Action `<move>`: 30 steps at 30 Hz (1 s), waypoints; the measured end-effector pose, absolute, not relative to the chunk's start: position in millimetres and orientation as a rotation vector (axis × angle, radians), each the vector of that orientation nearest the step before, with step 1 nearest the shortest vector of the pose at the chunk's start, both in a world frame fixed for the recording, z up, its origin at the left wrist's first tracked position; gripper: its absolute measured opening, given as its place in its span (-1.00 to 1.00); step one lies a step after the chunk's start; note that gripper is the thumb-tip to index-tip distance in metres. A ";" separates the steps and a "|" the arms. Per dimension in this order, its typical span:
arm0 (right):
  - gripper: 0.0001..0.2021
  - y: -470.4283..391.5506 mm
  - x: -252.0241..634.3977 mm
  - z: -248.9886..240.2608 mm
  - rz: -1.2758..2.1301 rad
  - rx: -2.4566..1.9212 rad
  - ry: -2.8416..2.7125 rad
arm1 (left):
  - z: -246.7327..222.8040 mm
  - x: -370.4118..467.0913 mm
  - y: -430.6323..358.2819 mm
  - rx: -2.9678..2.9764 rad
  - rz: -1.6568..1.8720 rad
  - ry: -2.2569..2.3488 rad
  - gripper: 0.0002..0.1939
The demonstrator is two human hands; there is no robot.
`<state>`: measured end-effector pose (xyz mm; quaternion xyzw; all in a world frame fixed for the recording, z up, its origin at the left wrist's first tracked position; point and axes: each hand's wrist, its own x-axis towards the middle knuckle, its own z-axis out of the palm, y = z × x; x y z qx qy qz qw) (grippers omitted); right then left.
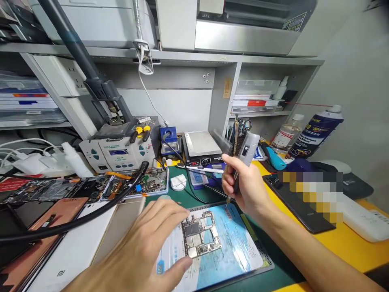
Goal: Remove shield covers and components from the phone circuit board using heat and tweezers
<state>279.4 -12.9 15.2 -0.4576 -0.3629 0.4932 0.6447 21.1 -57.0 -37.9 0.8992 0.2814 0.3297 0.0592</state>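
We take the circuit board (201,235) as our landmark. To its left and nearer us, the white phone (74,247) bears the MI logo. Beyond the board to the left, we make out "LEAD FREE" on the front of the grey station (103,165); the lettering above it is too blurred for us to trust. Far to the board's right, on the dark blue spray can (316,132), we read "ANIC", with a large yellow "0" below. Beyond the board, the lettering on the hot plate (203,149) is too small for us.
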 end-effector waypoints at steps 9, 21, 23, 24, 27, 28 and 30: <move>-0.47 -21.0 273.0 9.1 0.994 -1.042 -0.985 | -35.0 21.4 -56.7 2.801 1.078 0.847 -0.43; -0.43 -23.2 266.1 7.4 0.925 -1.060 -1.052 | -40.4 24.2 -58.1 2.798 1.173 0.842 -0.47; -0.42 -22.9 266.0 7.4 0.926 -1.061 -1.059 | -40.4 24.8 -57.6 2.798 1.181 0.840 -0.48; -0.42 -22.7 265.8 7.3 0.928 -1.062 -1.063 | -40.4 25.0 -57.3 2.798 1.181 0.838 -0.49; -0.41 -22.8 264.4 6.4 0.933 -1.075 -1.077 | -40.1 25.1 -57.1 2.795 1.176 0.836 -0.48; -0.41 -23.0 263.8 5.9 0.932 -1.079 -1.081 | -39.9 24.9 -57.4 2.793 1.176 0.838 -0.48; -0.40 -23.8 262.6 4.8 0.925 -1.083 -1.087 | -39.7 24.4 -58.4 2.788 1.182 0.839 -0.46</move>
